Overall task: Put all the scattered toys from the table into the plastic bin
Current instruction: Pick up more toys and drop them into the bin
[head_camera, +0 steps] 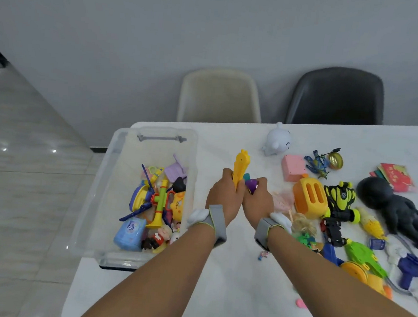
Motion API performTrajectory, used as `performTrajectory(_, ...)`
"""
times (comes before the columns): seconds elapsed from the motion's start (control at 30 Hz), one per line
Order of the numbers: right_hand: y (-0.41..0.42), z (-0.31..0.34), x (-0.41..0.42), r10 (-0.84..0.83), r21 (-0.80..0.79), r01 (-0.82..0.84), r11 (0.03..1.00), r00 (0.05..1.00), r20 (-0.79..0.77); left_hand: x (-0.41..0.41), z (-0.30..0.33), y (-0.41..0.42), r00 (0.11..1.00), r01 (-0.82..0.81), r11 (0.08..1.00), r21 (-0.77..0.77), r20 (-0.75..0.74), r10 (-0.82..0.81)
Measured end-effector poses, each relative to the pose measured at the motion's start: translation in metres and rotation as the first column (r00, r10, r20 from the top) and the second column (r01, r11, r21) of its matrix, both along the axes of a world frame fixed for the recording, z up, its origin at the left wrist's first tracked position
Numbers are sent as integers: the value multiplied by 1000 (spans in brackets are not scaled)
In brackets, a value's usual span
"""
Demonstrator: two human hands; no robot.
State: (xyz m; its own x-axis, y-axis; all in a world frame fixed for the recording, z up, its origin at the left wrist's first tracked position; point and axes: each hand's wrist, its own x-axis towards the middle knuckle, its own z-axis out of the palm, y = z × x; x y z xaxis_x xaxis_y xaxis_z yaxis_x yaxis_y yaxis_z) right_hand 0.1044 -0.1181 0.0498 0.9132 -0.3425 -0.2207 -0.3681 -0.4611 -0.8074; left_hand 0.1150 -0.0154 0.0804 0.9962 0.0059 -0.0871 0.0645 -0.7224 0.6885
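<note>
A clear plastic bin [117,150] stands at the table's left end, holding several toys such as a yellow-green trumpet [159,204] and a blue pouch [129,232]. My left hand [225,195] is shut on a long yellow toy [241,166] that sticks up from its fist, just right of the bin. Touching it, my right hand [258,200] grips a purple toy [251,184], mostly hidden by the fingers. Scattered toys cover the table's right half: an orange toaster [309,195], a black doll [395,207], a white figure [277,141].
A pink box [293,167], a green-black car [340,200], a gold egg [335,160], red packets [396,176] and a green-yellow toy [363,257] lie on the white table [216,298]. A cream chair [219,96] and a black chair [336,96] stand behind it.
</note>
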Motion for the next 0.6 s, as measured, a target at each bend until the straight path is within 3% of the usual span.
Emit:
performTrajectory(0.23, 76, 50, 21, 86, -35, -85, 996, 996, 24, 13, 35, 85, 986, -114, 993, -19, 119, 115)
performTrajectory(0.43, 150, 61, 16, 261, -189, -260, 947, 965, -20, 1, 36, 171, 981, -166, 986, -16, 100, 167)
performTrajectory(0.5, 170, 52, 10, 356, -339, -356, 871, 932, -66, -8, 28, 202, 990, -136, 991, 17, 42, 136)
performTrajectory(0.6, 192, 35, 2, 497, -605, -488, 629, 851, -170, -22, 11, 237, 993, -76, 983, 169, -76, 90)
